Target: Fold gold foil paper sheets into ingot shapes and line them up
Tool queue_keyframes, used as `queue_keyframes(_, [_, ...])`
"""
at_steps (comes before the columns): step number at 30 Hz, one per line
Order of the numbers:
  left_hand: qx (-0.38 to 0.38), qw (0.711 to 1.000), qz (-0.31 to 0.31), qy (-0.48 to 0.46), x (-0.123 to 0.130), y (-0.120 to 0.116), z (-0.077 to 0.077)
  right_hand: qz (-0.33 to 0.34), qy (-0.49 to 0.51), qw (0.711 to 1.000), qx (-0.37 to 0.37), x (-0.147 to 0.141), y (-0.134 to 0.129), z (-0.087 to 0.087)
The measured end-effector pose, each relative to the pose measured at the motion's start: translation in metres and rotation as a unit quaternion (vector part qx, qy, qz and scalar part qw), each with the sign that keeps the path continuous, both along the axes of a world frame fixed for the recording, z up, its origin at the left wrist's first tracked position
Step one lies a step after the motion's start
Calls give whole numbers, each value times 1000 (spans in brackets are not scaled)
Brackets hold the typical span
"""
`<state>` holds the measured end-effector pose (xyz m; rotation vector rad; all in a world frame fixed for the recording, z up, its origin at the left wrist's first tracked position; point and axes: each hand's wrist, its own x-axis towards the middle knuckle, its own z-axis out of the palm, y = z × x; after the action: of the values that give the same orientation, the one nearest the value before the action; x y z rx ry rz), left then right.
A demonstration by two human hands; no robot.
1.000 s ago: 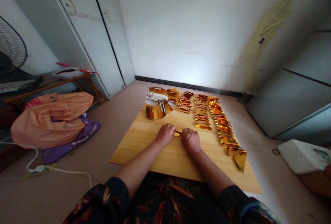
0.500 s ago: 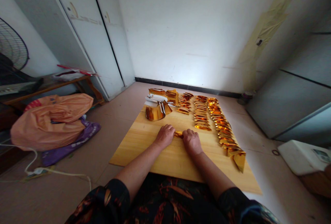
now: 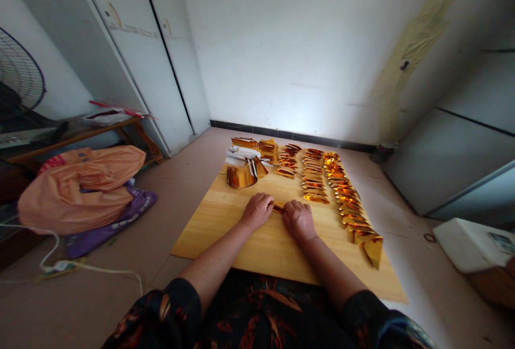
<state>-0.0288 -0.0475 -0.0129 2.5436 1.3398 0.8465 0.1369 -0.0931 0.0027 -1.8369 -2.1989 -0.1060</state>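
Between my two hands is a small piece of gold foil paper [image 3: 278,208], its ends hidden under my fingers. My left hand [image 3: 258,211] is closed on its left end, and my right hand [image 3: 298,219] grips the right end with curled fingers. Both hands are over the middle of a wooden board [image 3: 225,225]. To the right, folded gold foil pieces stand in rows, a middle row [image 3: 314,177] and a longer right row [image 3: 348,198]. A curved stack of gold foil sheets [image 3: 241,175] lies at the board's back left.
White paper pieces [image 3: 243,153] and another gold stack [image 3: 267,151] sit at the board's far edge. On the floor at left are an orange bag [image 3: 80,188], a purple bag [image 3: 116,223] and a white cable [image 3: 108,271]. A white container [image 3: 470,244] stands at right.
The foil strip between my hands looks narrower and slightly more tilted. My left fingers have shifted a little to the right; the rows and stacks are unchanged.
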Motion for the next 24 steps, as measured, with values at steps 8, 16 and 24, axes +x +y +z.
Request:
queue_keyframes(8, [-16, 1000, -11, 18, 0, 1, 1, 0, -9, 1000, -13, -2, 3, 3])
queue_keyframes(16, [-91, 995, 44, 0, 13, 7, 1, -20, 9, 998, -60, -1, 10, 11])
queue_keyframes(24, [-205, 944, 106, -237, 31, -6, 13, -26, 108, 989, -100, -4, 13, 16])
